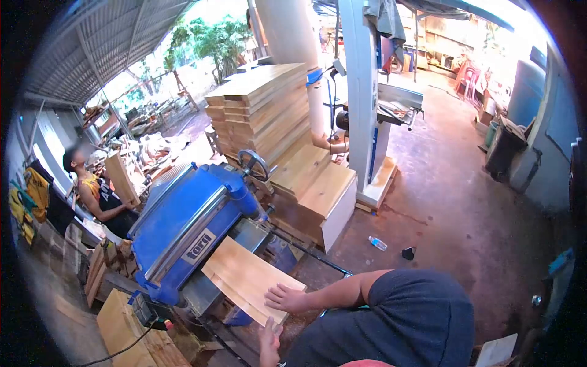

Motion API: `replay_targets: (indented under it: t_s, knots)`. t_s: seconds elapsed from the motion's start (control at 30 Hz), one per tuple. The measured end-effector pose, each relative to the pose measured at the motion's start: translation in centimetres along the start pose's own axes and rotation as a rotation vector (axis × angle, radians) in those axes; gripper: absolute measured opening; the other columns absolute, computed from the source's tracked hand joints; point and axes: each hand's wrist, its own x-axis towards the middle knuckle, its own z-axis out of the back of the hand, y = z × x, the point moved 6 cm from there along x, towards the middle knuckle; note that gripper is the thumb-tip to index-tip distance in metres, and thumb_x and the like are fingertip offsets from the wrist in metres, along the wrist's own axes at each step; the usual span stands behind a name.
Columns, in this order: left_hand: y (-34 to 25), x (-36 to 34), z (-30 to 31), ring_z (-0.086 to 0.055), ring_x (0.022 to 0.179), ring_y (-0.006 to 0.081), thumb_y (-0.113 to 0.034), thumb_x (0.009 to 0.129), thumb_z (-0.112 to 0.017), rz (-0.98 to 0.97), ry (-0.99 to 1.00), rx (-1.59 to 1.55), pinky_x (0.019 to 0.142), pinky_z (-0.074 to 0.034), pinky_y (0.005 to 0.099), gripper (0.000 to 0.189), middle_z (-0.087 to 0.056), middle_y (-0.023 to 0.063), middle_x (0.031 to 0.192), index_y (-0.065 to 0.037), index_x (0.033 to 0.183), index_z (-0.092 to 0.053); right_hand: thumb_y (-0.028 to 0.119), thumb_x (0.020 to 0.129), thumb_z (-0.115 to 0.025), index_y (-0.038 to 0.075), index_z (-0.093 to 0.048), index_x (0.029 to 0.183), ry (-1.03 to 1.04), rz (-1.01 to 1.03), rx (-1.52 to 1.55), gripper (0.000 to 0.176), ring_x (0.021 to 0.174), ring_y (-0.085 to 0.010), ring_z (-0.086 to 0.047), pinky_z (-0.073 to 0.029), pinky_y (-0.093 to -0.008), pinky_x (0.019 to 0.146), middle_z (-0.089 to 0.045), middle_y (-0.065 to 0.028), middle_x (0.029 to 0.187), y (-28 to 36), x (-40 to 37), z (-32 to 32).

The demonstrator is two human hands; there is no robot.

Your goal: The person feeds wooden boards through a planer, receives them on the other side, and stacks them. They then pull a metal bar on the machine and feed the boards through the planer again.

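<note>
A flat wooden board lies with its far end inside the blue planer and its near end toward me. On top of the board's near end rests my right hand, flat with fingers spread. My left hand is at the near left corner of the board, its fingers stretched out and apart from the thumb. Whether the left fingertips press on the board's edge is hard to make out.
Behind the planer's handwheel stands a tall stack of boards, with a lower stack beside it. A white upright machine is further right. More boards lean at lower left. Across the planer, a person holds a board. A plastic bottle lies on the floor.
</note>
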Motion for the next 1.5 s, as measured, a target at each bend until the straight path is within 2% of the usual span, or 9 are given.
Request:
replay_targets:
  t_s: [0.3, 0.5, 0.73, 0.93, 1.1, 1.2, 1.3, 1.37, 1.5]
  knots:
    - [-1.4, -1.0, -1.4, -0.067, 0.077, 0.0272, -0.014, 0.092, -0.063, 0.092, 0.208, 0.152, 0.063, -0.059, 0.0352, 0.037, -0.062, 0.0101, 0.106, -0.007, 0.125, -0.048, 0.024, 0.082, -0.054, 0.007, -0.049, 0.128, -0.155, 0.045, -0.075, 0.049, 0.121, -0.0332, -0.047, -0.04, -0.0492, 0.095, -0.05, -0.0159, 0.134, -0.2, 0.0, 1.1]
    - [-1.5, -2.1, -3.7, -0.065, 0.065, 0.0186, -0.021, 0.093, -0.062, -0.01, 0.074, 0.146, 0.047, -0.055, 0.024, 0.042, -0.061, 0.0138, 0.102, -0.006, 0.129, -0.046, 0.023, 0.082, -0.054, 0.007, -0.046, 0.133, -0.077, 0.057, -0.021, 0.053, 0.125, -0.0335, -0.045, -0.04, -0.0522, 0.1, -0.047, -0.0161, 0.138, -1.4, -0.4, 0.7]
    - [-0.8, -0.8, -3.1, -0.059, 0.059, 0.014, -0.029, 0.093, -0.064, 0.011, -0.066, 0.061, 0.042, -0.048, 0.0244, 0.043, -0.059, 0.0074, 0.087, -0.008, 0.127, -0.049, 0.024, 0.084, -0.052, 0.008, -0.043, 0.138, -0.044, 0.059, -0.042, 0.057, 0.129, -0.0342, -0.044, -0.04, -0.0525, 0.101, -0.045, -0.0164, 0.14, -1.5, 0.2, -0.1]
    - [-4.8, -2.6, -4.7, -0.052, 0.049, 0.012, -0.031, 0.09, -0.067, -0.157, -0.129, 0.197, 0.041, -0.041, 0.025, 0.036, -0.06, 0.0038, 0.074, -0.005, 0.113, -0.058, 0.025, 0.086, -0.05, 0.011, -0.045, 0.138, -0.007, 0.031, -0.072, 0.054, 0.127, -0.0341, -0.045, -0.041, -0.0517, 0.101, -0.045, -0.0166, 0.141, -1.9, 1.8, -1.2]
    - [-3.7, -0.1, -4.0, -0.046, 0.04, 0.0103, -0.036, 0.092, -0.064, -0.213, -0.094, 0.231, 0.036, -0.033, 0.0258, 0.029, -0.054, 0.0007, 0.058, -0.008, 0.086, -0.063, 0.027, 0.084, -0.052, 0.008, -0.038, 0.143, 0.076, 0.069, -0.147, 0.063, 0.129, -0.038, -0.044, -0.04, -0.0562, 0.099, -0.042, -0.0198, 0.144, -2.3, 2.1, -3.0]
    - [-4.1, 0.2, -3.8, -0.046, 0.044, 0.0083, -0.027, 0.089, -0.07, -0.148, -0.159, 0.178, 0.038, -0.034, 0.0243, 0.025, -0.057, 0.0009, 0.064, -0.004, 0.093, -0.064, 0.025, 0.085, -0.052, 0.008, -0.037, 0.144, 0.179, 0.045, -0.092, 0.063, 0.134, -0.04, -0.038, -0.035, -0.0585, 0.103, -0.039, -0.0206, 0.146, -2.6, 2.6, -2.8]
    - [-3.7, 0.9, -3.3, -0.045, 0.044, 0.0078, -0.031, 0.089, -0.07, -0.078, -0.163, 0.211, 0.038, -0.033, 0.024, 0.029, -0.057, -0.0003, 0.064, -0.004, 0.098, -0.064, 0.021, 0.085, -0.054, 0.006, -0.036, 0.144, 0.239, 0.037, -0.033, 0.064, 0.135, -0.0409, -0.037, -0.032, -0.0593, 0.105, -0.038, -0.0209, 0.147, -2.8, 3.2, -1.8]
    - [-3.2, 1.6, -3.4, -0.042, 0.042, 0.0077, -0.027, 0.091, -0.068, -0.213, -0.099, 0.104, 0.037, -0.031, 0.0247, 0.025, -0.053, -0.0009, 0.06, -0.004, 0.097, -0.062, 0.019, 0.084, -0.055, 0.005, -0.034, 0.145, 0.255, 0.044, -0.017, 0.066, 0.135, -0.0406, -0.037, -0.031, -0.0591, 0.107, -0.038, -0.021, 0.147, -2.8, 3.2, -2.3]
    - [-3.9, 0.8, -3.6, -0.048, 0.05, 0.0077, -0.03, 0.088, -0.071, -0.149, -0.152, 0.163, 0.042, -0.038, 0.0229, 0.031, -0.057, 0.0003, 0.067, -0.005, 0.103, -0.061, 0.016, 0.085, -0.055, 0.005, -0.032, 0.146, 0.31, 0.075, -0.008, 0.066, 0.136, -0.0405, -0.036, -0.03, -0.0582, 0.108, -0.036, -0.0228, 0.147, -2.5, 3.5, -1.6]
